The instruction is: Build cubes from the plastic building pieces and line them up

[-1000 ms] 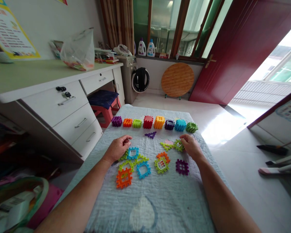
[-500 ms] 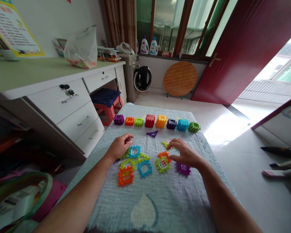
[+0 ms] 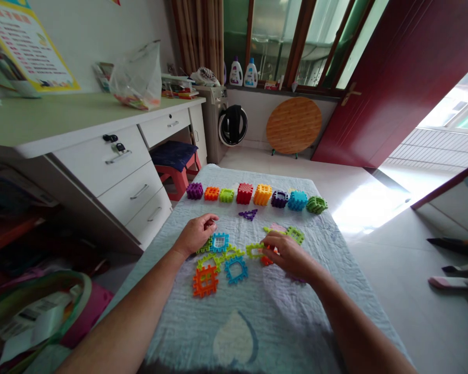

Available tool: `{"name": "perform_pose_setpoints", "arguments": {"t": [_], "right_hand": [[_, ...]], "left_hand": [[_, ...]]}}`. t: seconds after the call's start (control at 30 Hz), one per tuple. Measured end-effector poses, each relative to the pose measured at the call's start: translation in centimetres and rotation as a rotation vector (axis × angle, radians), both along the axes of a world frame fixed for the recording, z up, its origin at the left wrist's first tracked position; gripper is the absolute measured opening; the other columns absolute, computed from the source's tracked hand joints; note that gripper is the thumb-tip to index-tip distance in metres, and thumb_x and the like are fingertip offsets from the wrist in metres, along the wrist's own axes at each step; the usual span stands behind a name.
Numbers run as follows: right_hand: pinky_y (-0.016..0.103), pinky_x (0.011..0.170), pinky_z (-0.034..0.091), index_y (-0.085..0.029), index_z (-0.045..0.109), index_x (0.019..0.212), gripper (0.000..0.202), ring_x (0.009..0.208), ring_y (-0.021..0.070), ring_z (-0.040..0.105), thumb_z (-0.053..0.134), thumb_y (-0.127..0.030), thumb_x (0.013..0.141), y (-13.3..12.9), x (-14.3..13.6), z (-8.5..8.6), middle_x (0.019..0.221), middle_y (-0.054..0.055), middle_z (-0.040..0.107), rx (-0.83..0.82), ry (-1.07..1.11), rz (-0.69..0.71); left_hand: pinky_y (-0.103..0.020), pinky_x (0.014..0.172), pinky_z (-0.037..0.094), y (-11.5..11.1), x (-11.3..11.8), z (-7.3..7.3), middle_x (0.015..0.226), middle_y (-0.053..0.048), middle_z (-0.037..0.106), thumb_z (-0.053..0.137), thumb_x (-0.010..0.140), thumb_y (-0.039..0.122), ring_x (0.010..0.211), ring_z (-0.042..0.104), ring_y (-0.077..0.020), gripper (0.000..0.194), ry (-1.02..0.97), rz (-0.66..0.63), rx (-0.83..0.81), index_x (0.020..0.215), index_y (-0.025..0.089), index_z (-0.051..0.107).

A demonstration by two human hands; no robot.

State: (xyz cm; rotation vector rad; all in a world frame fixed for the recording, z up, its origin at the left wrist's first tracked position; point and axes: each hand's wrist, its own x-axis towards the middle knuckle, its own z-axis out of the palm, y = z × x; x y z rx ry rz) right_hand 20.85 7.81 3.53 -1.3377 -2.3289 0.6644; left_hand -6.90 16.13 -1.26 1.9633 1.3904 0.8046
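My right hand (image 3: 283,252) pinches a yellow-green toothed building tile (image 3: 253,251) by its right edge. Under those fingers an orange tile (image 3: 268,259) shows in part. My left hand (image 3: 198,234) rests with loosely curled fingers, and nothing shows in them. Close beside it lies a blue tile with a white window grid (image 3: 220,242). Nearer to me are another blue frame tile (image 3: 236,269), yellow-green tiles (image 3: 209,261) and an orange tile (image 3: 205,281). Beyond my right hand is a green tile (image 3: 296,235). A purple triangular tile (image 3: 248,214) lies farther off.
Along the far side of the cloth-covered table (image 3: 234,322) stands a row of tile stacks sorted by colour, among them a red stack (image 3: 244,193). A desk (image 3: 81,119) and a stool (image 3: 175,158) are at the left. A pink basket (image 3: 89,304) stands at lower left.
My right hand has moved left and toward me and taken hold of the yellow-green tile, which has shifted up and left off the orange one. My left hand stays put.
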Motion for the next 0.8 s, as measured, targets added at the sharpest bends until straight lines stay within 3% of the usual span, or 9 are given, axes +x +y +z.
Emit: {"name": "perform_pose_setpoints", "arguments": {"t": [0.1, 0.17, 0.27, 0.43, 0.6, 0.7, 0.8], "right_hand": [[0.027, 0.067, 0.042, -0.018, 0.057, 0.107, 0.023, 0.064, 0.0133, 0.053, 0.052, -0.02, 0.085, 0.4, -0.1, -1.2, 0.068, -0.002, 0.056, 0.034, 0.08, -0.19], [0.029, 0.072, 0.044, -0.02, 0.053, 0.114, 0.031, 0.073, 0.0153, 0.056, 0.053, -0.021, 0.083, 0.6, -0.1, -1.9, 0.079, 0.0, 0.059, 0.105, 0.09, -0.275], [0.034, 0.082, 0.045, -0.022, 0.056, 0.109, 0.025, 0.091, 0.0189, 0.057, 0.053, -0.022, 0.084, 0.7, 0.2, -2.6, 0.102, 0.006, 0.058, 0.202, 0.068, -0.331], [0.034, 0.085, 0.045, -0.022, 0.06, 0.099, 0.017, 0.093, 0.0196, 0.058, 0.05, -0.022, 0.086, 0.9, 0.8, -2.5, 0.098, 0.005, 0.057, 0.221, 0.082, -0.37], [0.036, 0.087, 0.042, -0.022, 0.062, 0.097, 0.016, 0.092, 0.0203, 0.055, 0.052, -0.02, 0.085, 0.4, -0.5, -1.7, 0.096, 0.006, 0.06, 0.252, 0.082, -0.169], [0.036, 0.088, 0.041, -0.021, 0.062, 0.1, 0.019, 0.092, 0.0197, 0.053, 0.054, -0.018, 0.084, -0.6, -2.9, -0.8, 0.098, 0.006, 0.061, 0.211, 0.054, 0.042], [0.038, 0.089, 0.039, -0.022, 0.06, 0.107, 0.026, 0.1, 0.0218, 0.049, 0.057, -0.019, 0.081, -1.6, -5.9, 0.1, 0.112, 0.006, 0.06, 0.181, -0.01, 0.23]], "left_hand": [[-0.029, 0.074, 0.05, 0.0, 0.0, 0.0, 0.082, -0.003, 0.067, 0.051, 0.078, 0.035, 0.076, 0.063, -0.0181, 0.031, -0.001, -0.002, 0.003, 0.101, 0.019, 0.064], [-0.028, 0.074, 0.049, -0.1, 0.1, 0.0, 0.082, -0.003, 0.067, 0.051, 0.078, 0.035, 0.076, 0.063, -0.0182, 0.031, -0.002, -0.004, 0.004, 0.101, 0.019, 0.064], [-0.028, 0.073, 0.049, 0.0, 0.0, 0.1, 0.08, -0.002, 0.067, 0.051, 0.078, 0.036, 0.075, 0.063, -0.0179, 0.031, -0.003, -0.006, 0.003, 0.101, 0.019, 0.064], [-0.029, 0.071, 0.049, 0.5, -1.1, 0.3, 0.081, -0.003, 0.066, 0.054, 0.077, 0.038, 0.075, 0.062, -0.0173, 0.033, -0.029, -0.049, -0.062, 0.102, 0.018, 0.063], [-0.03, 0.082, 0.049, 0.4, -2.4, 0.9, 0.099, -0.006, 0.066, 0.067, 0.067, 0.034, 0.091, 0.062, -0.0189, 0.043, -0.126, -0.197, -0.259, 0.107, 0.018, 0.061], [-0.031, 0.087, 0.047, 0.1, -2.6, 1.3, 0.103, -0.005, 0.065, 0.07, 0.063, 0.03, 0.095, 0.06, -0.0195, 0.042, -0.086, -0.265, -0.25, 0.104, 0.02, 0.063], [-0.029, 0.079, 0.048, -0.2, -2.4, 1.6, 0.091, -0.002, 0.065, 0.067, 0.064, 0.029, 0.086, 0.06, -0.0189, 0.036, -0.038, -0.288, -0.21, 0.099, 0.021, 0.065]]}}
